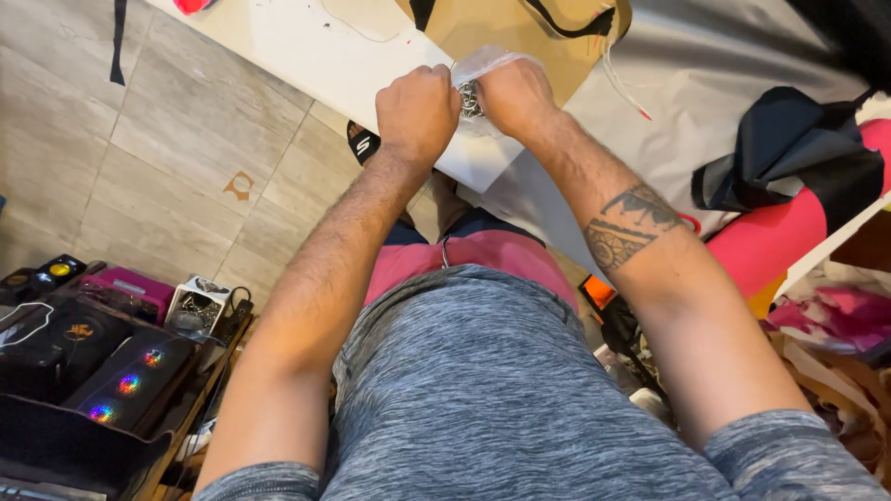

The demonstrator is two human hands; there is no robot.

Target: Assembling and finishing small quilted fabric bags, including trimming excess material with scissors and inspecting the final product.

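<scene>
Both hands, left hand (416,109) and right hand (516,93), pinch a clear bag (483,67) of small metal bits (470,98) with their fingers above the white surface (306,56). A hard tug could rip it, spilling bits.

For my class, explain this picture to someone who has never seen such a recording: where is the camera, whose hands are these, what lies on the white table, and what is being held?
There is no machine here. One camera sits on a person's head and looks down over their grey shirt at their own two bare hands. The left hand and right hand are closed together on a small clear plastic bag with small metal pieces inside; what they are is too small to tell. The hands work above a white table, where a brown sheet of card with black straps and a white cord lie. Below left, on the tiled floor, stands a black speaker with coloured lights.
</scene>
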